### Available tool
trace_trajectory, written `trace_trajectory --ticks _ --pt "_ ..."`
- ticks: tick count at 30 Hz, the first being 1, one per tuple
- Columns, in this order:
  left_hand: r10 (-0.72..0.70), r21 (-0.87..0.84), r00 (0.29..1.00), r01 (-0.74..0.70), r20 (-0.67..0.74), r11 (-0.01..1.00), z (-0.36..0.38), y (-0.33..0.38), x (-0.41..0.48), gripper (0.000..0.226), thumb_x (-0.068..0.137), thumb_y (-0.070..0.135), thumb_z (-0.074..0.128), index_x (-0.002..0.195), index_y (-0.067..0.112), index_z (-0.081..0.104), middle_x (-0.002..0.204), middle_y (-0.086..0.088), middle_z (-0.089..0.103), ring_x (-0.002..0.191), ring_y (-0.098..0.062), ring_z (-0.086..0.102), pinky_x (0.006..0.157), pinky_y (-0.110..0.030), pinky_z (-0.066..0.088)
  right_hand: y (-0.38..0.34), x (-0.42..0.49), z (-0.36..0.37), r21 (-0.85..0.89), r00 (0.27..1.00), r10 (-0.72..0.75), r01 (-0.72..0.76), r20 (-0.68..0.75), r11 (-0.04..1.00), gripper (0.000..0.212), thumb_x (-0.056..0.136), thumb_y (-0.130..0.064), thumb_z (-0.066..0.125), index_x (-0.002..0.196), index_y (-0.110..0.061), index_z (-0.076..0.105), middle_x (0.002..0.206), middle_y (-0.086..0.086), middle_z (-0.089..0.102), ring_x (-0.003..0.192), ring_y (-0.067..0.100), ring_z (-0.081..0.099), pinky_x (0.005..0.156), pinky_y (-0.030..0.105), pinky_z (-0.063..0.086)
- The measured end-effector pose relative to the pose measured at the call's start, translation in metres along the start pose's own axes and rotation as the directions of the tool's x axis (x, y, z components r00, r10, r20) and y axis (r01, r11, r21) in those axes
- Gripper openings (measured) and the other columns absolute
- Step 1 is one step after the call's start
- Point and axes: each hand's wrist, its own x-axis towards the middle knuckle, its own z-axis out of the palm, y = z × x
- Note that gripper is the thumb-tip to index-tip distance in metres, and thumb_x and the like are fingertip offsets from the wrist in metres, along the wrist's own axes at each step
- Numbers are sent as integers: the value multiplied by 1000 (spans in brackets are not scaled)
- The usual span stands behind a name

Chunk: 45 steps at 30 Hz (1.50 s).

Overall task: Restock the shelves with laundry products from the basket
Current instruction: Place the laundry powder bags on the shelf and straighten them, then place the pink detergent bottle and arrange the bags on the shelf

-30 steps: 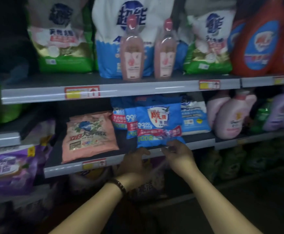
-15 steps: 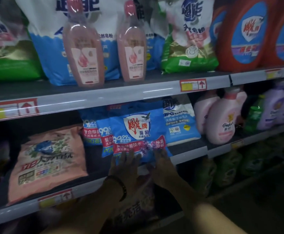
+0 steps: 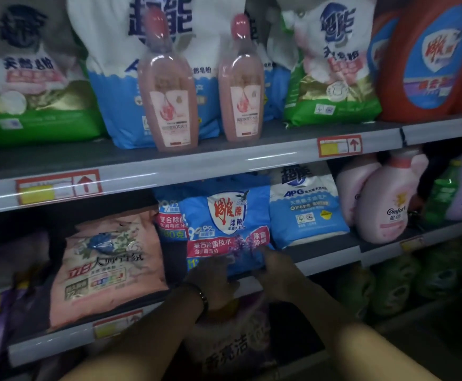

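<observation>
Gripping the blue detergent bag (image 3: 224, 218) by its lower edge, my right hand (image 3: 276, 268) curls round it on the middle shelf (image 3: 329, 257). My left hand (image 3: 210, 276) touches that edge too; its fingers are too blurred to tell.

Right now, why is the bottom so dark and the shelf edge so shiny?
Head view: light falls on the pink bottles, so they look bright; the left hand and right hand sit in shadow, their grip too dim to read; a glare streak runs along the shelf edge; the green bag at far left is blurred.
</observation>
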Motion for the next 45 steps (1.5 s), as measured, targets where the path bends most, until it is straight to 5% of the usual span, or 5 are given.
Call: trace_trajectory --ticks 10,14,21,34,45 --pt "72 -209 984 -105 -161 972 -94 27 -97 32 98 41 65 125 24 69 129 3 68 117 -17 64 102 -30 52 -87 -60 -79 23 983 -142 145 -113 989 42 101 -29 67 142 -25 59 141 -6 62 126 15 61 101 25 48" --pt "37 -247 966 -102 -255 964 -143 32 -138 25 96 41 67 119 29 71 120 9 71 109 -13 67 96 -28 56 -132 -80 -117 43 961 -163 177 -225 983 37 97 -29 72 133 -23 64 133 0 69 119 20 67 102 37 55" --pt "-28 -387 883 -176 -468 905 -240 22 -167 10 90 28 71 100 28 73 103 8 76 96 -13 70 81 -27 57 -206 -94 -170 98 926 -155 200 -345 975 25 95 -33 72 116 -22 67 109 0 71 99 21 68 79 35 56" --pt "-221 -572 799 -179 -559 800 -320 0 -108 56 98 32 70 147 17 47 133 -9 64 115 -29 66 95 -37 55 -291 -14 -167 323 915 -53 195 -401 926 40 101 -30 68 135 -20 50 126 2 63 106 22 61 83 31 50" --pt "-161 -645 738 -436 -655 628 -302 -1 -92 44 92 7 71 123 31 52 109 -1 71 101 -23 71 83 -42 62 -290 -2 -155 357 850 -76 298 -522 885 24 101 -18 69 122 -16 59 101 -6 62 95 14 64 57 6 37"
